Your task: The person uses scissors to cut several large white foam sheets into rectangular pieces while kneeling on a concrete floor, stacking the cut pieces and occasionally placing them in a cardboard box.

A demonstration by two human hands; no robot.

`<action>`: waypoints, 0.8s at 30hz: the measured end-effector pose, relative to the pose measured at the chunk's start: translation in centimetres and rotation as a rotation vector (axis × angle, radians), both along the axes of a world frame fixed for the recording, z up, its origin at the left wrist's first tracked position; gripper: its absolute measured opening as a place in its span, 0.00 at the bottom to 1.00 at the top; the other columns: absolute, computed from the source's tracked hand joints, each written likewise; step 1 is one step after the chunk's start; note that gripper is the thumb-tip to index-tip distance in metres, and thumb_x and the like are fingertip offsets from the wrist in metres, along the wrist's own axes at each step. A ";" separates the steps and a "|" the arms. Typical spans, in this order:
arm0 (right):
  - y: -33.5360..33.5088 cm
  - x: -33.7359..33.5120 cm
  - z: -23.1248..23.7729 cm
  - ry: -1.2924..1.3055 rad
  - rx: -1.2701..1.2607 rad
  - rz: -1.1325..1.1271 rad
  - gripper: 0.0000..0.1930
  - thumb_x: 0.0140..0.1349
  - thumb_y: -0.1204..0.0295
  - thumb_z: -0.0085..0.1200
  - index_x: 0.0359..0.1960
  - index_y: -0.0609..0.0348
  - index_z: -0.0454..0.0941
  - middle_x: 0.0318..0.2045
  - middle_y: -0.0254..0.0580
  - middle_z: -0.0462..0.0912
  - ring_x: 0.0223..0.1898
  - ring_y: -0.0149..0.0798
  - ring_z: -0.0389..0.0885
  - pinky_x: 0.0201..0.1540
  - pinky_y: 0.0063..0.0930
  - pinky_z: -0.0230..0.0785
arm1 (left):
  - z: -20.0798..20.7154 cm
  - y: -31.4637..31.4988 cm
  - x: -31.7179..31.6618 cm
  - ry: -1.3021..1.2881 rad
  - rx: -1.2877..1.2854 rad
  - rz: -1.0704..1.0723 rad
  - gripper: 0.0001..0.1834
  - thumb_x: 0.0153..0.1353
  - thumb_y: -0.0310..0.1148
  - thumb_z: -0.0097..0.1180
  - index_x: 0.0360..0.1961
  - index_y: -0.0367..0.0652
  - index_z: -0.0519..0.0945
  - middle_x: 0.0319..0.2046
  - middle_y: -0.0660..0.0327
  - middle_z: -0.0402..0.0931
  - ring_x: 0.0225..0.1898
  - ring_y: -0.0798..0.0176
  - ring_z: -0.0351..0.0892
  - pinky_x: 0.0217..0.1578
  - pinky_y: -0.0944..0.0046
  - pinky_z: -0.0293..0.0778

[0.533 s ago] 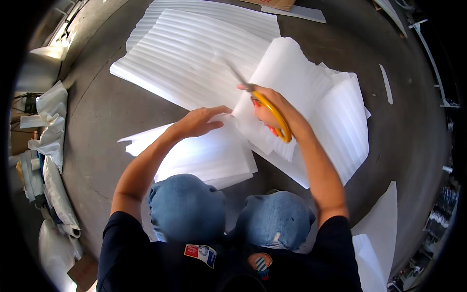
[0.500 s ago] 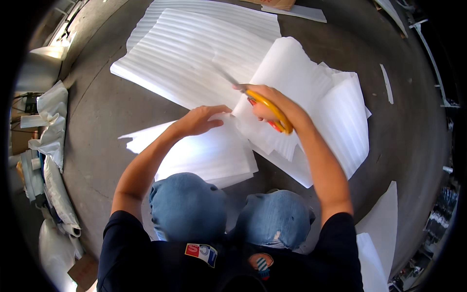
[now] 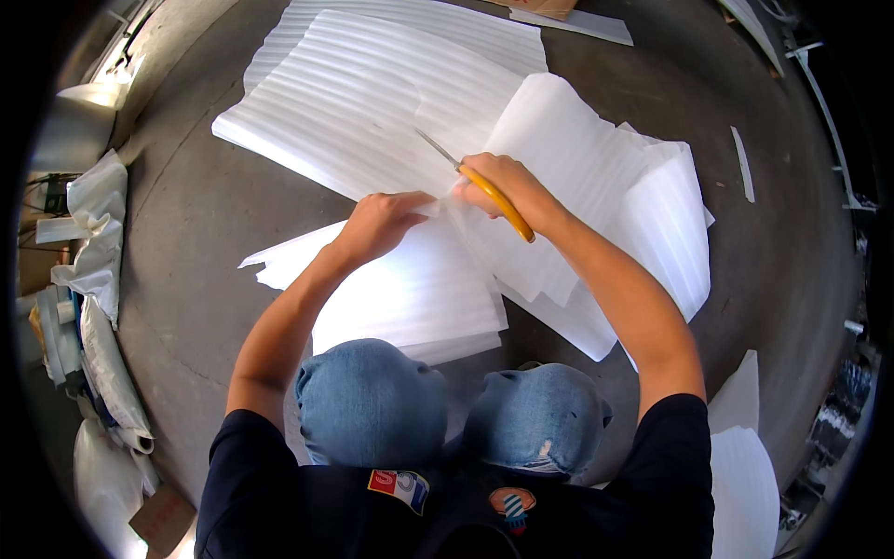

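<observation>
My right hand [image 3: 518, 183] is closed around a pair of yellow-handled scissors [image 3: 504, 207], whose thin metal blades point away to the far left above the foam. Close beside it, my left hand [image 3: 380, 224] pinches an edge of a white foam sheet [image 3: 400, 293] that spreads toward my knees. The fingertips of my right hand reach that same edge; whether they grip it I cannot tell. Beyond my hands lies a ribbed white foam sheet [image 3: 345, 102]. To the right, a folded foam sheet [image 3: 556, 140] overlaps it in loose layers.
Dark grey floor [image 3: 186, 252] surrounds the sheets. Foam offcuts [image 3: 742, 475] lie at the near right, with a thin white strip [image 3: 742, 164] farther off. White bags [image 3: 98, 242] line the left side. Part of a cardboard box [image 3: 545, 7] shows at the far edge.
My hands have come closer together at the foam edge. The scissors have turned in my right hand, hiding their red part, and my left hand has risen slightly.
</observation>
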State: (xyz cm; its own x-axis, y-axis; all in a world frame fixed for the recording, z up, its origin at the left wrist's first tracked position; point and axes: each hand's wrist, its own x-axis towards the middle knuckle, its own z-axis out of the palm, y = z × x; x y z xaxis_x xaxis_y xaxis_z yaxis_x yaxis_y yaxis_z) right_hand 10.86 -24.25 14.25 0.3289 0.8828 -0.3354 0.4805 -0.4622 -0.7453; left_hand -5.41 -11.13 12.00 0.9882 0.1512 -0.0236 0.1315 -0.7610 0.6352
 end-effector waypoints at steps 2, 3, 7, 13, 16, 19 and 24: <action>-0.3 -0.6 0.3 -0.070 0.079 -0.025 0.10 0.50 0.69 0.47 0.22 0.65 0.67 0.15 0.49 0.71 0.16 0.42 0.68 0.23 0.30 0.64 | -0.1 -0.2 -0.4 -0.078 0.017 0.019 0.13 0.48 0.22 0.55 0.38 0.38 0.76 0.29 0.53 0.77 0.27 0.54 0.78 0.30 0.62 0.74; -0.5 -0.8 0.4 -0.119 0.141 -0.029 0.10 0.51 0.69 0.47 0.23 0.65 0.67 0.16 0.50 0.72 0.17 0.44 0.69 0.24 0.30 0.65 | -0.1 -0.2 -0.7 -0.108 0.012 0.036 0.13 0.48 0.22 0.54 0.38 0.38 0.77 0.29 0.54 0.77 0.27 0.54 0.78 0.29 0.63 0.74; -0.9 -2.1 0.9 -0.130 0.218 -0.136 0.10 0.53 0.70 0.49 0.24 0.65 0.68 0.20 0.51 0.75 0.22 0.49 0.73 0.29 0.31 0.66 | -0.1 -0.8 -1.4 -0.194 0.037 0.101 0.15 0.44 0.19 0.54 0.36 0.41 0.78 0.28 0.58 0.78 0.26 0.55 0.77 0.27 0.63 0.74; -1.8 -2.7 1.5 -0.079 0.221 -0.374 0.07 0.53 0.72 0.49 0.26 0.64 0.68 0.20 0.53 0.76 0.26 0.55 0.75 0.27 0.37 0.68 | 0.2 -1.2 -1.7 -0.311 0.005 0.099 0.15 0.44 0.18 0.53 0.37 0.41 0.77 0.28 0.58 0.77 0.27 0.56 0.77 0.27 0.64 0.73; -2.4 -2.5 1.4 -0.009 0.239 -0.387 0.06 0.52 0.73 0.49 0.27 0.63 0.68 0.19 0.53 0.76 0.25 0.56 0.75 0.27 0.39 0.68 | 1.0 -1.8 -1.6 -0.256 -0.100 0.118 0.16 0.43 0.17 0.53 0.37 0.42 0.78 0.30 0.57 0.76 0.28 0.56 0.76 0.28 0.64 0.73; -2.4 -2.6 1.3 -0.156 0.304 -0.328 0.06 0.52 0.74 0.49 0.28 0.63 0.68 0.19 0.52 0.76 0.25 0.56 0.75 0.27 0.39 0.68 | 1.7 -2.1 -1.0 -0.051 -0.084 0.067 0.15 0.43 0.17 0.54 0.34 0.41 0.79 0.31 0.57 0.74 0.29 0.56 0.76 0.30 0.63 0.73; -3.5 -2.1 1.1 -0.183 0.309 -0.402 0.06 0.53 0.73 0.49 0.30 0.62 0.68 0.18 0.47 0.73 0.22 0.48 0.74 0.26 0.33 0.66 | 1.4 -1.6 -2.1 -0.133 -0.084 0.153 0.14 0.41 0.16 0.54 0.31 0.40 0.80 0.32 0.58 0.74 0.30 0.56 0.76 0.30 0.63 0.73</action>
State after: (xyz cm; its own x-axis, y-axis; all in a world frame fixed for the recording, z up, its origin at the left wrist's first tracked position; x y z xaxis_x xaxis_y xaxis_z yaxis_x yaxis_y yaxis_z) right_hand 8.74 -27.78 15.34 0.6897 0.7240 0.0147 0.4460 -0.4086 -0.7963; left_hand -7.50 -12.72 13.42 0.9490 0.3031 0.0863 0.1527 -0.6820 0.7153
